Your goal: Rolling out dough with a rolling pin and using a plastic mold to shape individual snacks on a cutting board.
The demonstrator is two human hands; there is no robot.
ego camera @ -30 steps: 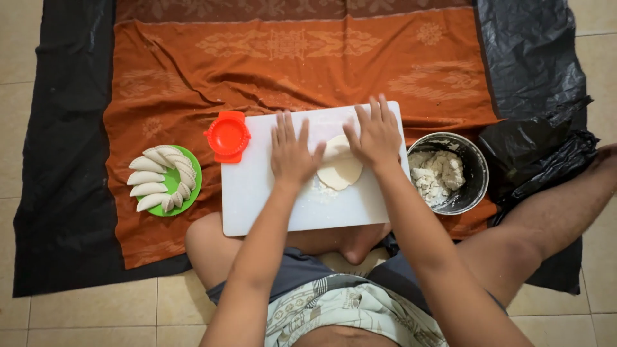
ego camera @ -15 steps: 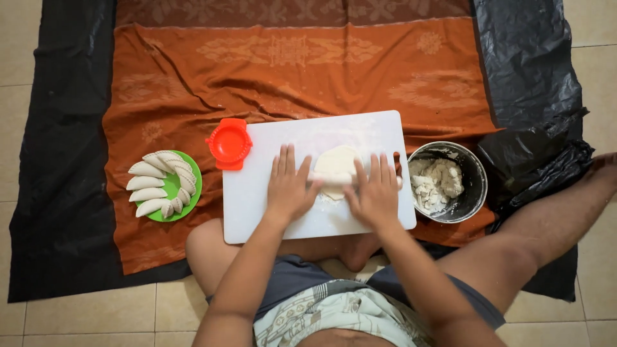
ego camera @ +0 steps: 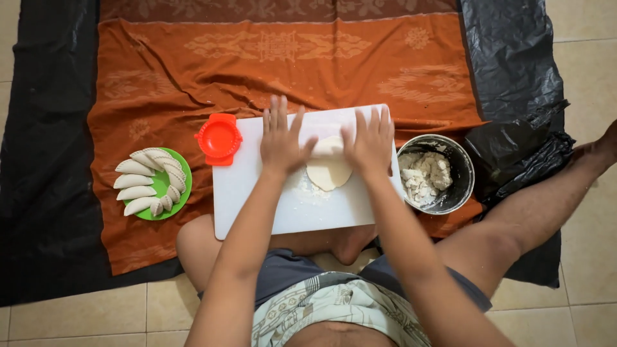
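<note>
Both hands had slid forward across the white cutting board since the earlier view, from its near half toward its far edge. Seen from above, the left hand and the right hand lay palm down, side by side, with fingers spread open and flat, gripping nothing. Between them a pale roller showed, pressed under both palms, though most of it was hidden. A thin round of dough lay flat on the board just nearer the person than the hands, on a dusting of flour.

The board rested on a rust-orange patterned cloth spread over black plastic sheeting on a tiled floor. Touching the board's left edge near its far corner was a red round dumpling press. Farther left, near the cloth's left edge, a green plate held a fan of folded, crimped dumplings. Just beside the board's right edge stood a metal bowl with lumps of dough in it.
</note>
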